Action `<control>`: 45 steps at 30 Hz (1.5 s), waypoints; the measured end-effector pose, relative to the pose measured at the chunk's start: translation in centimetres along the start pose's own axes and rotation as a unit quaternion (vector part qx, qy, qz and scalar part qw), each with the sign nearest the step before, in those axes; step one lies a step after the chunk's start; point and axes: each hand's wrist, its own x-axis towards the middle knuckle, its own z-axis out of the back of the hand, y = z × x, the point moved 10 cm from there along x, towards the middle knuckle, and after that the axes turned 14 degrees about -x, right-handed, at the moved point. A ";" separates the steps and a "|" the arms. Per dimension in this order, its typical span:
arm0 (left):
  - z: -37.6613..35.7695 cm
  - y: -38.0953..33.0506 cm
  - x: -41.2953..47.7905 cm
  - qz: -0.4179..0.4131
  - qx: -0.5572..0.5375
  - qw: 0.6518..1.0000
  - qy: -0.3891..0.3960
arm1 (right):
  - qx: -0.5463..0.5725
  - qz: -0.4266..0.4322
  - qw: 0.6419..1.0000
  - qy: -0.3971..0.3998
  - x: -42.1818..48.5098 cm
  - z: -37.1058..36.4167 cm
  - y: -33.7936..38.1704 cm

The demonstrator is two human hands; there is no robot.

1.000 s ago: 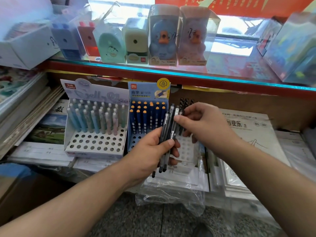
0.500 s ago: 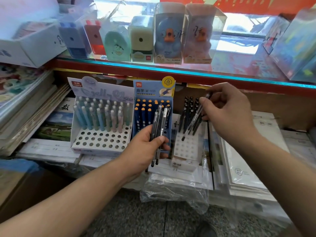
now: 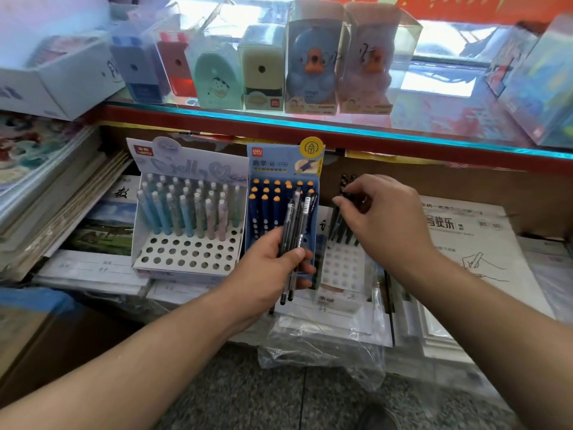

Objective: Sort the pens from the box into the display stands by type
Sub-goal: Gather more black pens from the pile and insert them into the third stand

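My left hand (image 3: 269, 268) grips a bundle of black pens (image 3: 294, 231), held upright in front of the blue display stand (image 3: 283, 169) with orange-tipped pens. My right hand (image 3: 384, 218) is over the white display stand (image 3: 342, 268), its fingertips pinching the top of a black pen (image 3: 346, 195) among the black pens standing in the stand's back rows. The stand's front holes show open. To the left, a white stand (image 3: 186, 259) holds pastel pens in its back rows.
A red-edged glass shelf (image 3: 310, 128) overhangs the stands, carrying boxed pencil sharpeners (image 3: 313, 57). Stacks of notebooks (image 3: 465, 243) lie right and left. A crumpled clear plastic bag (image 3: 325, 346) hangs at the front edge above the speckled floor.
My right hand took a black pen from the bundle, carried it right and lowered it into the white stand's back rows. My left hand stayed put with the bundle.
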 end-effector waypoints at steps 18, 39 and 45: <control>-1.2 -0.5 -0.4 -0.006 -0.016 0.999 0.037 | -0.022 0.036 0.999 0.011 -0.4 0.4 1.6; -3.4 -0.2 -0.9 -0.010 -0.007 0.996 0.091 | 0.418 -0.271 0.829 0.254 -3.4 -3.2 -2.0; -2.9 -0.4 -0.8 -0.011 0.001 0.997 0.075 | 0.437 -0.263 0.815 0.275 -3.5 -3.6 -1.8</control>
